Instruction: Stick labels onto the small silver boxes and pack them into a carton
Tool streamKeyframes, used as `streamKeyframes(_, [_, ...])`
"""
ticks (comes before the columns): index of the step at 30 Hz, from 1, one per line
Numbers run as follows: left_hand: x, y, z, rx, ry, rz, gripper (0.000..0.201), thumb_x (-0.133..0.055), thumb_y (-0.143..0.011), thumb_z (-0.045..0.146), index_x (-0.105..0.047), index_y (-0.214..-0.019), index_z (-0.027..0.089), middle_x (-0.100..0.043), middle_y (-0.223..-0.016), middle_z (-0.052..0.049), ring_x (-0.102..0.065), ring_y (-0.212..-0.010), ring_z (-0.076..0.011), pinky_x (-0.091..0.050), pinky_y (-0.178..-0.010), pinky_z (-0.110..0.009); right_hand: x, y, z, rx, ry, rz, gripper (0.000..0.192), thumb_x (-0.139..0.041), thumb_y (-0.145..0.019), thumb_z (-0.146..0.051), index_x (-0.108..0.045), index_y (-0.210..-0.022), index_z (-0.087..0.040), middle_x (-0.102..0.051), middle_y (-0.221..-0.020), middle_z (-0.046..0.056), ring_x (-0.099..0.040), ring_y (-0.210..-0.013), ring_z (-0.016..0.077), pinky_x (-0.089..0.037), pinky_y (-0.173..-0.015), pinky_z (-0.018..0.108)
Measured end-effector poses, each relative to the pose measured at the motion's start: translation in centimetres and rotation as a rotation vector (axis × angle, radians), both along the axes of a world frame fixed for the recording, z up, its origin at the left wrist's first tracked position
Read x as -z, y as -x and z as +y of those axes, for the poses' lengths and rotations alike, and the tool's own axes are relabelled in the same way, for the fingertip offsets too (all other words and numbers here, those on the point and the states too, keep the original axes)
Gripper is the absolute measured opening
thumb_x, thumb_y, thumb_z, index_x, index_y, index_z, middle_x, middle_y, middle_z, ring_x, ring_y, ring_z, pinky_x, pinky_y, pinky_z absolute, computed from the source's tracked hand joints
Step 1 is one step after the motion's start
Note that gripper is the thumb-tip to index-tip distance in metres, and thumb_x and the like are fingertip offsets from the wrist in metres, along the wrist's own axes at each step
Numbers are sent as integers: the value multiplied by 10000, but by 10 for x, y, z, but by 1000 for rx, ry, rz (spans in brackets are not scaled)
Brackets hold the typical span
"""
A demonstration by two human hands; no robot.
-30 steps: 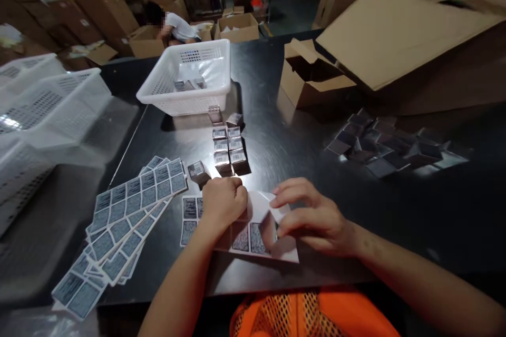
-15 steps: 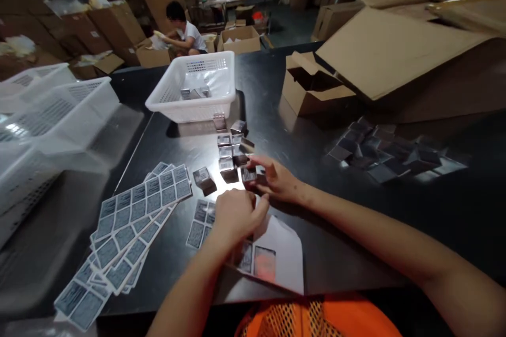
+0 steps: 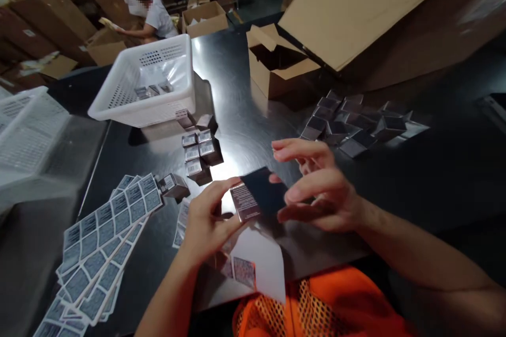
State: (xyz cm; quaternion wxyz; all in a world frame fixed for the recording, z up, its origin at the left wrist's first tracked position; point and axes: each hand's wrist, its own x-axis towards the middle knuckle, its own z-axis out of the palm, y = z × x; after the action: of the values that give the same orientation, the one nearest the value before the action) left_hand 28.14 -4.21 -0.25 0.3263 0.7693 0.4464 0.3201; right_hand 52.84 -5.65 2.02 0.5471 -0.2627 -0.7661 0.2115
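A small dark carton [image 3: 245, 201] with printed lines on its side is held by its left end between the thumb and fingers of my left hand [image 3: 205, 221]. My right hand [image 3: 326, 189] is at the carton's dark right end, fingers apart; whether a fingertip touches it I cannot tell. Under my hands lies a white sticker sheet [image 3: 271, 263] with a few printed squares on it. Several small boxes with barcodes [image 3: 193, 152] stand grouped beyond my left hand, and a single box [image 3: 174, 185] sits beside the fanned sticker sheets [image 3: 113, 226].
A white plastic basket [image 3: 146, 113] with some small boxes inside stands at the back. Further right are an open brown carton [image 3: 284, 81], a large cardboard box [image 3: 356, 16] and a pile of dark boxes [image 3: 348, 124]. More white baskets [image 3: 29, 137] stand left. A person [image 3: 156, 16] sits beyond the table.
The small carton has come up from near the grouped boxes and is now in my left hand. My right hand has moved right and spread its fingers. The view has shifted right.
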Motion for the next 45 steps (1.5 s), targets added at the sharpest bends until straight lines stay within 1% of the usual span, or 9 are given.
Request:
streamKeyframes(2, [5, 0, -2, 7, -134, 70, 446, -788, -835, 342, -675, -1252, 232, -753, -1122, -42, -692, -880, -179, -524, -719, -260, -10, -5, -4, -23, 143, 144, 251, -744, -890, -180, -641, -1052, -341, -657, -1120, 0, -638, -1172, 205, -544, -1063, 429])
streamKeyframes(5, [12, 0, -2, -5, -203, 139, 450, -751, -869, 319, -638, -1298, 239, -756, -1126, -47, -703, -834, -169, -508, -636, -246, -12, -3, -6, 4, 474, 276, 155, -704, -921, -187, -641, -999, -305, -685, -922, -26, -701, -904, 155, -606, -847, 328])
streamKeyframes(9, [17, -1, -2, -43, -224, 202, 467, -724, -881, 315, -614, -1328, 240, -758, -1124, -49, -705, -792, -164, -476, -570, -239, -2, 9, -3, -49, 910, 329, 471, -759, -849, -219, -480, -1222, -291, -681, -787, -59, -724, -870, 151, -610, -855, 315])
streamKeyframes(12, [17, -4, -3, -56, -257, 232, 452, -727, -877, 307, -623, -1309, 224, -765, -1096, -47, -710, -788, -158, -470, -568, -231, 6, 19, -1, -57, 1028, 388, 580, -773, -787, -215, -396, -1222, -279, -676, -765, -70, -727, -926, 167, -614, -874, 335])
streamKeyframes(24, [16, -5, -6, -68, -281, 277, 450, -721, -886, 355, -639, -1307, 219, -772, -1067, -43, -727, -832, -169, -480, -593, -220, 11, 22, -1, -48, 1087, 375, 599, -778, -771, -214, -377, -1209, -291, -657, -754, -77, -719, -765, 154, -627, -693, 282])
streamKeyframes(31, [17, -6, -7, -78, -285, 264, 450, -720, -887, 355, -635, -1308, 222, -773, -1070, -41, -729, -834, -172, -498, -611, -227, 14, 23, -2, -52, 1087, 393, 560, -775, -789, -216, -392, -1189, -294, -660, -761, -83, -733, -828, 159, -640, -745, 298])
streamKeyframes(38, [15, -7, -7, -65, -325, 252, 445, -735, -886, 336, -624, -1296, 204, -771, -1109, -46, -739, -869, -171, -503, -618, -219, 14, 23, -1, -42, 1073, 391, 554, -769, -789, -209, -390, -1184, -294, -641, -742, -91, -719, -752, 143, -614, -664, 255])
streamKeyframes(41, [14, -7, -8, -74, -325, 264, 445, -738, -884, 353, -627, -1291, 210, -774, -1095, -44, -737, -840, -170, -500, -603, -224, 13, 25, -1, -18, 1070, 374, 564, -782, -772, -222, -393, -1174, -290, -634, -734, -86, -728, -816, 160, -624, -687, 266])
streamKeyframes(45, [14, -8, -9, -76, -318, 271, 449, -754, -873, 347, -628, -1284, 215, -777, -1098, -46, -740, -841, -171, -503, -599, -226, 12, 27, -2, 36, 1025, 352, 564, -771, -756, -199, -399, -1172, -280, -617, -707, -71, -713, -1035, 203, -629, -748, 285])
